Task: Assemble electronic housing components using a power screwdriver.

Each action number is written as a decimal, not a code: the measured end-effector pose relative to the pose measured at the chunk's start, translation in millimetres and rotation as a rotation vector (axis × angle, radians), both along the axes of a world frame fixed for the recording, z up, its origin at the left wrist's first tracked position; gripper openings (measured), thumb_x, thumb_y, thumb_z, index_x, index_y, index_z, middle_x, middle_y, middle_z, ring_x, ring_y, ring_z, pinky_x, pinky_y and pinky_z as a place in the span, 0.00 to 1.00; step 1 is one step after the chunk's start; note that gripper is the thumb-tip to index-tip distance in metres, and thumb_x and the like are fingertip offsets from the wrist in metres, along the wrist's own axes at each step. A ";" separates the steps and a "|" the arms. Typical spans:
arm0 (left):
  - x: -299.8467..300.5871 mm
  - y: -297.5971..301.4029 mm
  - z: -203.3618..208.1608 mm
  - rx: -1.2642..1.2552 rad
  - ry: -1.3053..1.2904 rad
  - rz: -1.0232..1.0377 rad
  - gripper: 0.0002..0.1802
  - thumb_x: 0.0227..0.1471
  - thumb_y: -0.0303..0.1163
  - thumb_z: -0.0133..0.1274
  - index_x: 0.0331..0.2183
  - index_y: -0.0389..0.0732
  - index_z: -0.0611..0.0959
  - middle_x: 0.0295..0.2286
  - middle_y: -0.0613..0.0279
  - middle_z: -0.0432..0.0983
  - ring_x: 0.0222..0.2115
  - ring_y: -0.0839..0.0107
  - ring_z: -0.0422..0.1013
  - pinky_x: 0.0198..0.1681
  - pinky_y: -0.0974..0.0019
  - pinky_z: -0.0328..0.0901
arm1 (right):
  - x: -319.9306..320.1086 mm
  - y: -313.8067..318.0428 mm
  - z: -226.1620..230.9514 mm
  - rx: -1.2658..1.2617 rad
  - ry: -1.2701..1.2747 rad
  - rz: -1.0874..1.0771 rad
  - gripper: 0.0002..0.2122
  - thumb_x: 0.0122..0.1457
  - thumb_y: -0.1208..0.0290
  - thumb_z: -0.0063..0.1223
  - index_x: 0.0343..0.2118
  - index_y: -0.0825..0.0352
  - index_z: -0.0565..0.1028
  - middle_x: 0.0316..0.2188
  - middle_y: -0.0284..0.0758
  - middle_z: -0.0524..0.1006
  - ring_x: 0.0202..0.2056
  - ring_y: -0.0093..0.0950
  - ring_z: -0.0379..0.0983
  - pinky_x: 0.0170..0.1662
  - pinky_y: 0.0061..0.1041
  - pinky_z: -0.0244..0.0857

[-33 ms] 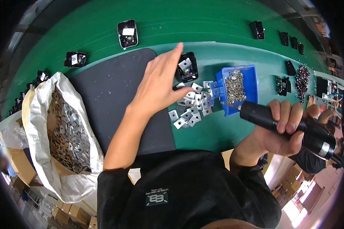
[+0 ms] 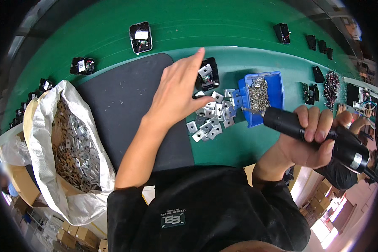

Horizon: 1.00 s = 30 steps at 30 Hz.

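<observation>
My left hand [image 2: 176, 90] is stretched out with the thumb apart from the fingers. Its index finger overlaps the left edge of a small black housing [image 2: 214, 75]; whether they touch, I cannot tell. A silver metal plate [image 2: 205, 70] and part of a circuit board show inside that housing. Under the thumb lies a loose pile of square metal plates [image 2: 213, 124], each with a hole. My right hand [image 2: 313, 138] is wrapped round a black corded electric screwdriver [image 2: 283, 123]. Its bit points left, in front of a blue bin [image 2: 275, 90] of small screws [image 2: 258, 95].
Left of me stands a white woven sack [image 2: 42, 147] of metal plates, beside a dark mat [image 2: 126, 109]. Similar black housings [image 2: 140, 38] sit along the green surface beyond. Farther right are scattered small dark red parts [image 2: 332, 90] and another person's hands [image 2: 359, 124].
Almost nothing differs; my left hand and the black housing sit very slightly farther right in the picture.
</observation>
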<state>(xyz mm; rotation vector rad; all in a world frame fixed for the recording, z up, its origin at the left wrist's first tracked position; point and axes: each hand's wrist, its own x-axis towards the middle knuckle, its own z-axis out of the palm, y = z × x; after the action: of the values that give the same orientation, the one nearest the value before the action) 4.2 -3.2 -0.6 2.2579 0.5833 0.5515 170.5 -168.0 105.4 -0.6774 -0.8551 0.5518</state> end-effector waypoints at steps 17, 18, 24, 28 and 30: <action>-6.7 12.2 -10.3 -0.031 -0.156 0.031 0.39 0.29 0.39 0.67 0.46 0.37 0.73 0.36 0.56 0.72 0.39 0.59 0.67 0.43 0.60 0.60 | -35.3 98.0 -28.0 -0.144 -0.177 -0.068 0.19 0.51 0.75 0.51 0.46 0.60 0.63 0.21 0.29 0.64 0.21 0.22 0.62 0.32 0.30 0.62; -5.5 12.3 -10.0 -0.013 -0.172 0.037 0.38 0.28 0.38 0.67 0.45 0.35 0.73 0.34 0.57 0.71 0.37 0.61 0.67 0.43 0.61 0.60 | -37.0 99.4 -28.9 -0.152 -0.181 -0.074 0.19 0.51 0.75 0.51 0.46 0.60 0.63 0.21 0.29 0.64 0.21 0.22 0.62 0.32 0.30 0.62; -6.7 13.5 -9.5 -0.062 -0.134 0.020 0.39 0.27 0.39 0.66 0.46 0.39 0.74 0.35 0.57 0.71 0.37 0.58 0.68 0.40 0.60 0.60 | -38.2 101.3 -36.5 -0.221 -0.115 -0.133 0.19 0.50 0.74 0.52 0.45 0.60 0.62 0.21 0.29 0.65 0.20 0.22 0.63 0.33 0.30 0.63; -6.6 13.9 -10.3 -0.072 -0.133 0.018 0.39 0.27 0.39 0.66 0.46 0.39 0.74 0.34 0.57 0.71 0.37 0.59 0.68 0.40 0.60 0.60 | -35.5 102.5 -39.3 -0.222 -0.113 -0.140 0.18 0.50 0.74 0.52 0.45 0.60 0.62 0.21 0.29 0.66 0.20 0.22 0.63 0.32 0.30 0.63; -5.8 14.4 -9.6 -0.064 -0.138 0.012 0.39 0.27 0.39 0.66 0.46 0.39 0.74 0.34 0.58 0.71 0.36 0.59 0.68 0.40 0.60 0.60 | -33.2 101.4 -38.3 -0.212 -0.133 -0.105 0.18 0.51 0.73 0.52 0.45 0.59 0.62 0.21 0.29 0.65 0.21 0.22 0.63 0.32 0.30 0.63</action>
<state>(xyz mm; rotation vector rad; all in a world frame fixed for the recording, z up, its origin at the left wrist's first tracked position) -1.6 11.2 -10.2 2.1376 0.5377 0.6795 137.3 -66.6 67.1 -0.9556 -0.8867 0.5106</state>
